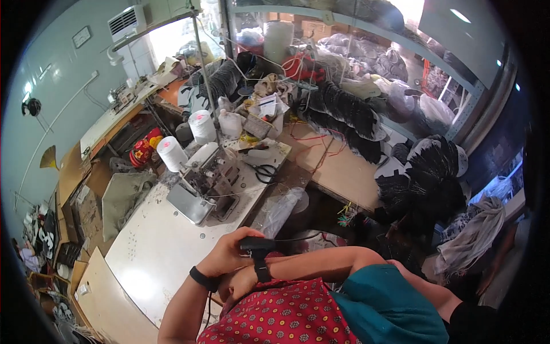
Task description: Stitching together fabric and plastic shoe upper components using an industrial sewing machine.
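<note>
My left hand point(228, 252) is closed around a small black box-shaped device point(256, 245), strapped to my right wrist by a black band point(262, 270). A thin dark cable runs off the device to the right. My right forearm lies across the front of my body. My right hand point(239, 282) sits bent below the left wrist, against red patterned cloth point(281, 312); its fingertips are mostly hidden. Another black band point(203, 279) circles my left wrist. Beyond my hands a sewing machine point(212, 180) stands on a white table point(143, 252).
Black-handled scissors point(265, 173) lie at the table's far right corner. White thread cones point(172, 153) stand behind the machine. Bundles of black and grey knitted pieces point(435, 178) are piled on the right, beside a wooden board point(349, 175). Cardboard point(71, 172) leans at the left.
</note>
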### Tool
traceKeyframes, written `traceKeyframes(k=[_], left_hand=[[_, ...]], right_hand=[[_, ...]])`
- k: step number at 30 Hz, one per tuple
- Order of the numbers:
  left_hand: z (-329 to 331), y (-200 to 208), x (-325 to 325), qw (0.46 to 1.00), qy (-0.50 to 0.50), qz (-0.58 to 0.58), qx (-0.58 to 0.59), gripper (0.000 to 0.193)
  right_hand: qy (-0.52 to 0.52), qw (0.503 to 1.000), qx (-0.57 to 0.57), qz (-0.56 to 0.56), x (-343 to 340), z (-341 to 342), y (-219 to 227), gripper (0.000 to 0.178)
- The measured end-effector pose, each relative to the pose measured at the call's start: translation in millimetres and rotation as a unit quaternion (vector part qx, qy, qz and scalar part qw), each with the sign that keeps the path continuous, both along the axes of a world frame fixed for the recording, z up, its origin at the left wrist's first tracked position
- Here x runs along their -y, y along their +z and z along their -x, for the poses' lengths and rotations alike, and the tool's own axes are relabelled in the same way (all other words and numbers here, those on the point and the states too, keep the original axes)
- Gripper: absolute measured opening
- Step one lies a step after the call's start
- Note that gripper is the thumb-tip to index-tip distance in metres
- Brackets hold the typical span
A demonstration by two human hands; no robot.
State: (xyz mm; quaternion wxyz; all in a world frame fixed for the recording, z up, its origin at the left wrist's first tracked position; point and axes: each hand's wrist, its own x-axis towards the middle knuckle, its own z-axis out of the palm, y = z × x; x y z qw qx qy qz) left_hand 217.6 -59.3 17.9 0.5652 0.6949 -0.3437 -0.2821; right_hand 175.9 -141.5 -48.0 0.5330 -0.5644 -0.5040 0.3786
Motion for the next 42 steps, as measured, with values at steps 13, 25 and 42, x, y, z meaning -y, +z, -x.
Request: traceKeyframes(k=[13,25,42], left_hand=[[-11.5,-28.0,-5.5,0.933,-0.062,0.063,-0.348,0.044],[1.5,-31.6,-26.3,0.856,-0.005,0.236,-0.461,0.049],[14.2,-38.0,18.5,0.944,0.154,0.115,-0.266,0.040]], right_hand=[[-0.281,0.705,0.608,-0.235,21.4,-27.4,94.4,0.031],[-0.565,0.793,0.074,-0.216,51.3,-86.9,95.8,0.014],[-0.587,0.781,-0.068,-0.203,66.2,-89.9,65.3,0.010]])
